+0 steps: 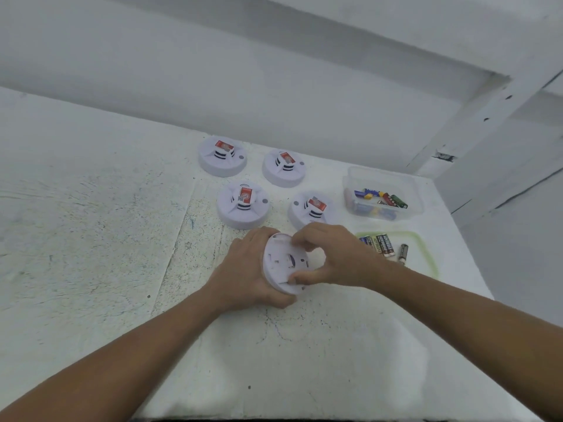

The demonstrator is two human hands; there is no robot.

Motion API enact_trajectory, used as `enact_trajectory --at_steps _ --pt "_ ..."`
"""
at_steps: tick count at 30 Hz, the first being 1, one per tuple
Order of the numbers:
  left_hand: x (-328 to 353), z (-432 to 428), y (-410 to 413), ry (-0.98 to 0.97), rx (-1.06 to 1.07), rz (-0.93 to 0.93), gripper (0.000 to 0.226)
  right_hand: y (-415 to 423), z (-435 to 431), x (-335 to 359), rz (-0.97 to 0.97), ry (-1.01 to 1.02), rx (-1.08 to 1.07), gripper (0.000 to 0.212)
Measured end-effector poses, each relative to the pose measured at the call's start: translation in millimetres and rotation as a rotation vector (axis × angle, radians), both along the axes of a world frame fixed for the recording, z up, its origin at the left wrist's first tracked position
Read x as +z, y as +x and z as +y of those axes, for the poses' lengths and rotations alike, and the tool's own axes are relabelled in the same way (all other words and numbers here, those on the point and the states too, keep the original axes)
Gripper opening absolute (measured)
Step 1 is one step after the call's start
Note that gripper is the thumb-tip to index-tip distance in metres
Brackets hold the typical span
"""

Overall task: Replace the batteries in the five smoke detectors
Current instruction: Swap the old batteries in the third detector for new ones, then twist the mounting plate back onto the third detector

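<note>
Head view looks down on a wide white bench (91, 239), scuffed and speckled with dark marks, set against a pale wall. Both bare forearms reach in from the bottom edge and meet near the middle of the bench.

Four white smoke detectors sit face up beyond the hands in two rows: far left detector (222, 156), far right detector (284, 168), near left detector (243, 205) and near right detector (310, 210). Each shows a red label on its raised centre.

To the right stands a clear plastic tub (411, 193) with a jumble of loose batteries (380, 200) inside. Just nearer lies a green-rimmed lid (426, 254) carrying a few dark batteries (384, 246) laid side by side.

A fifth detector (278, 263) is tipped up on edge, its underside turned toward the camera. The left hand (243, 275) is wrapped around its left rim and back, gripping it. The right hand (332, 257) is pinched closed on the detector's right side, thumb low and fingers (300, 239) at the top edge. What lies under those fingers cannot be made out.
</note>
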State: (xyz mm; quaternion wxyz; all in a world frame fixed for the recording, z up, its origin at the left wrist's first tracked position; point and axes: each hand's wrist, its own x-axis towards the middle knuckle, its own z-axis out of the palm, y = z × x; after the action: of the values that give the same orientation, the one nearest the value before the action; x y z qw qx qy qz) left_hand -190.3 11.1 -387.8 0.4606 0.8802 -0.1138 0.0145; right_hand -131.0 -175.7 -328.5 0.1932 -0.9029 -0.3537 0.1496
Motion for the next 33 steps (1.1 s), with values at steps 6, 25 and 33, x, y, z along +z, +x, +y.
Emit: enact_trajectory --at_steps 6,25,33 --pt "1 5 7 -0.044 0.0 0.112 0.076 -22 -17 -14 0.171 0.288 -0.213 0.049" --pt "6 1 11 -0.548 0.045 0.387 0.046 -31 -15 -27 0.376 1.011 -0.517 0.027" --pt "5 -14 6 -0.683 0.113 0.208 0.039 -31 4 -29 0.43 1.094 -0.73 0.02"
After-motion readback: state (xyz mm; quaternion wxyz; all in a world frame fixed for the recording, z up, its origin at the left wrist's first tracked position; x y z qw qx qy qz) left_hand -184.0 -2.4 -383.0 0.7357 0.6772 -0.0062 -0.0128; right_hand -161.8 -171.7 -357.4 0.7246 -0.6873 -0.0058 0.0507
